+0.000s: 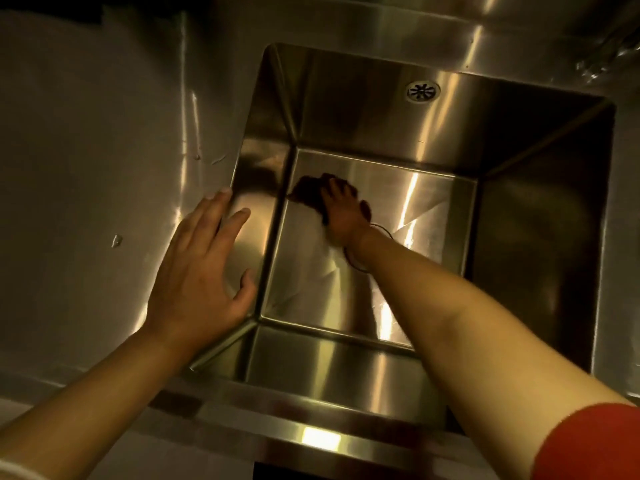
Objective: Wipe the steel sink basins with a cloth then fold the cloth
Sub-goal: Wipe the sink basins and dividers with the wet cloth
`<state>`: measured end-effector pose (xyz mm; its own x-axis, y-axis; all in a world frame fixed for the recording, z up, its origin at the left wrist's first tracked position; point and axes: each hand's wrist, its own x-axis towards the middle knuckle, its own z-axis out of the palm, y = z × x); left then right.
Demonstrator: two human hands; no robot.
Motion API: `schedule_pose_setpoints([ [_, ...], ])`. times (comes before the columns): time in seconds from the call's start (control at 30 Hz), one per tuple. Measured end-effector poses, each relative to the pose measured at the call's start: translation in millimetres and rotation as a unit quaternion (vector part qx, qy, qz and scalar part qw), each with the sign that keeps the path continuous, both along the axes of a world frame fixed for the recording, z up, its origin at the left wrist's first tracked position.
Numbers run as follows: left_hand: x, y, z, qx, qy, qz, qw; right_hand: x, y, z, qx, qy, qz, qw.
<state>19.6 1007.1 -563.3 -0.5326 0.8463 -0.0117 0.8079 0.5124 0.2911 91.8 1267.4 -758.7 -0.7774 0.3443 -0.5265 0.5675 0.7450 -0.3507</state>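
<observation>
Item: cloth [306,195]. Dark, bunched; lies on the basin floor in its far-left corner, touching or very near the left wall. It spreads mainly leftward and away from the fingers that cover it, with a second dark lobe showing on the right of the hand near the wrist. Its long axis looks to run left to right along the far edge of the floor; blur makes this uncertain.

Item: right hand [341,211]. Deep in the basin, laid on top of the cloth, fingers [332,190] spread and pressing down. Whether the thumb curls under the fabric cannot be told. A thin band circles the wrist.

Item: left hand [199,268]. Released, fingers straight, resting flat on the counter [86,150] at the basin's left rim, thumb over the edge. Well apart from the cloth; the right hand is the nearer.

Item: basin [540,237]. Deep brushed steel, steep walls, strong glare streaks; drain [423,91] sits high on the far side.

Judgement: wiping is under way; the floor to the right and the near wall offer open room for the next stroke.
</observation>
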Motion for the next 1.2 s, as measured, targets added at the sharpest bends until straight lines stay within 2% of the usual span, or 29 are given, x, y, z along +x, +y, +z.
schedule_pose_setpoints([
  [0.1,-0.4,1.0,1.3,0.000,-0.003,-0.003,1.000,-8.3,-59.2,3.8,-0.008,0.014,0.098,0.995],
  [0.23,0.7,1.6,3.2,0.004,-0.004,0.004,1.000,26.4,-112.9,3.1,0.004,-0.008,0.222,0.975],
  [0.37,0.7,1.2,4.5,0.006,-0.004,-0.004,1.000,71.8,-136.8,5.0,-0.004,-0.020,0.434,0.901],
  [0.43,0.8,0.8,5.2,0.004,-0.004,-0.006,1.000,85.4,-135.6,7.0,-0.017,-0.031,0.468,0.883],
  [0.57,1.0,1.2,7.5,-0.008,-0.001,-0.009,1.000,108.9,-96.6,15.7,-0.030,-0.010,0.490,0.871],
  [0.6,1.7,1.0,8.3,-0.009,-0.004,-0.007,1.000,119.1,-86.1,17.3,-0.045,0.000,0.483,0.874],
  [0.67,2.9,2.3,10.5,-0.009,-0.012,-0.001,1.000,139.6,-73.8,21.0,-0.080,0.013,0.409,0.909],
  [0.73,3.5,2.5,12.3,-0.019,-0.015,0.006,1.000,150.2,-75.4,24.9,-0.153,0.001,0.256,0.954],
  [0.77,4.2,2.2,12.9,-0.023,-0.015,0.010,1.000,149.0,-80.6,28.7,-0.205,-0.008,0.165,0.965],
  [0.83,5.5,2.7,13.4,-0.022,-0.014,0.008,1.000,136.7,-91.9,40.1,-0.292,-0.027,0.036,0.955],
  [0.9,5.0,2.3,13.1,-0.014,-0.013,0.007,1.000,118.5,-104.7,54.2,-0.341,-0.060,0.013,0.938],
  [0.97,4.3,2.4,12.3,-0.007,-0.010,0.003,1.000,98.3,-120.7,71.1,-0.378,-0.082,0.038,0.922],
  [1.07,2.8,2.5,11.5,-0.004,-0.008,0.001,1.000,66.1,-147.9,97.9,-0.432,-0.075,0.056,0.897],
  [1.2,2.6,2.7,10.0,0.004,-0.010,-0.002,1.000,47.5,-161.3,127.9,-0.435,-0.053,0.055,0.897],
])
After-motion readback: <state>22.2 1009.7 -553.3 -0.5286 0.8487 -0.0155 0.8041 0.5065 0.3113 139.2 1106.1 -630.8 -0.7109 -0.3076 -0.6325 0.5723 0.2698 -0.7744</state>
